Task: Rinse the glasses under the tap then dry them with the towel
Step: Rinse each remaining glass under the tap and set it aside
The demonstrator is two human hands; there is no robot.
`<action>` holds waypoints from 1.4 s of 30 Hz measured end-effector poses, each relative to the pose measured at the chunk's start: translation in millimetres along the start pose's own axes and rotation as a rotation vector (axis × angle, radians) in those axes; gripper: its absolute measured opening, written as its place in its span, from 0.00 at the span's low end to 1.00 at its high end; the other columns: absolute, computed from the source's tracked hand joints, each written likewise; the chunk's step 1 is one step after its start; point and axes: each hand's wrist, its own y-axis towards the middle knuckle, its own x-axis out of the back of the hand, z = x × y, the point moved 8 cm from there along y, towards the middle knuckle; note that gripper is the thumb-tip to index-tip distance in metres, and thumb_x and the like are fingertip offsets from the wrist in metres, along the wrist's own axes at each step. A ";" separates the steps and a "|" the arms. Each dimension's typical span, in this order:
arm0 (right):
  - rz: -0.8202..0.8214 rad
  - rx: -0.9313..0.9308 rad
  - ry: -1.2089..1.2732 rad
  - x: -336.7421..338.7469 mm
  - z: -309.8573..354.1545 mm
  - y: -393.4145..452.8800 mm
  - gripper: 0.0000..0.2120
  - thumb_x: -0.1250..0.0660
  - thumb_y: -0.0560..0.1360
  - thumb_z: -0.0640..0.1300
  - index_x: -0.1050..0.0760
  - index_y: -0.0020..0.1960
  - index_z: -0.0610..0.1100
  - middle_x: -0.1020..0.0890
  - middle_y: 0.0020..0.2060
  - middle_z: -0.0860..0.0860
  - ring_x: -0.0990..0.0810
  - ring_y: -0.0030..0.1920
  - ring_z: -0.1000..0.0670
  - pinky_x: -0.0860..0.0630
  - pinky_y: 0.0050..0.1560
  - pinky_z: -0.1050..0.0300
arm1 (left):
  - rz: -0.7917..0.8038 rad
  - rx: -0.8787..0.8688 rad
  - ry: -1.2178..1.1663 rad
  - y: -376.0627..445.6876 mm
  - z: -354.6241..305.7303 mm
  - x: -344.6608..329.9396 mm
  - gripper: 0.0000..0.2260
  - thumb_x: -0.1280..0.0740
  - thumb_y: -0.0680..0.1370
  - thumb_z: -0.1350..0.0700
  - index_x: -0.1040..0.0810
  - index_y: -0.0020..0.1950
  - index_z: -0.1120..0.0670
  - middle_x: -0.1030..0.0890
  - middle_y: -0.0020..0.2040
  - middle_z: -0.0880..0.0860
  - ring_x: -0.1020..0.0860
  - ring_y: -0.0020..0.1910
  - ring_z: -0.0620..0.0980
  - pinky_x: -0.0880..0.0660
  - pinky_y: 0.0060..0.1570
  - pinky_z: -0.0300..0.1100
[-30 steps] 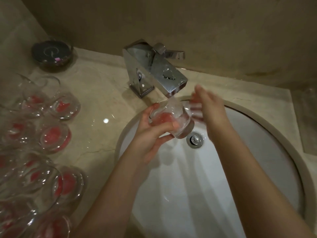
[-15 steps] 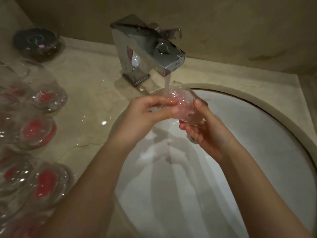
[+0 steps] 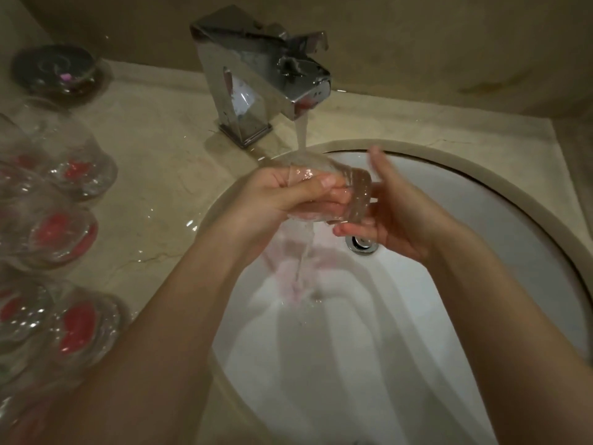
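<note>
The rinsing step is in hand: a clear glass (image 3: 324, 191) is held on its side under the stream from the chrome tap (image 3: 266, 75), above the white sink (image 3: 481, 220), and water is seen running off it toward the basin. The glass is gripped by the left hand (image 3: 282, 194), whose fingers and thumb are curled round its body; the grip of the right hand (image 3: 398, 213) is loose and open, its straight fingers being laid against the thick base of the glass, the upper ones blurred. By judgement, the next move calls for the glass to be turned so that the inside is flushed, then lifted clear of the stream and carried to the towel, which is not to be seen in this view. On the marble tabletop (image 3: 154, 149), to the left, several more glasses (image 3: 61, 232) with red showing at their bases are stood close together, apparently yet to be rinsed. A dark round dish (image 3: 56, 70) is placed in the far left corner. The wet glass is likely to be slippery, and the crowded glasses beside the left forearm could be knocked when the arm is drawn back.
</note>
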 end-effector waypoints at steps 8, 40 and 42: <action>0.041 0.180 -0.101 1.6 8.4 1.0 0.20 0.26 0.66 0.43 0.23 0.57 0.44 0.18 0.53 0.46 0.16 0.46 0.47 0.19 0.45 0.53 | -0.205 0.064 -0.013 5.7 -2.8 11.4 0.12 0.35 0.80 0.55 0.18 0.39 0.56 0.15 0.35 0.53 0.17 0.31 0.48 0.25 0.30 0.34; 0.112 0.116 -0.028 -7.1 19.0 15.2 0.24 0.31 0.66 0.51 0.23 0.59 0.43 0.17 0.50 0.45 0.15 0.46 0.45 0.18 0.43 0.57 | -0.202 -0.058 -0.139 18.3 -9.4 17.1 0.07 0.30 0.69 0.59 0.19 0.44 0.60 0.15 0.37 0.52 0.17 0.35 0.47 0.20 0.41 0.37; 0.076 0.022 -0.068 -6.9 14.4 15.0 0.26 0.35 0.70 0.60 0.21 0.57 0.41 0.18 0.49 0.41 0.15 0.43 0.41 0.18 0.39 0.59 | -0.203 -0.051 -0.118 16.9 -7.6 16.1 0.07 0.30 0.67 0.58 0.19 0.43 0.59 0.15 0.36 0.52 0.17 0.35 0.47 0.20 0.42 0.38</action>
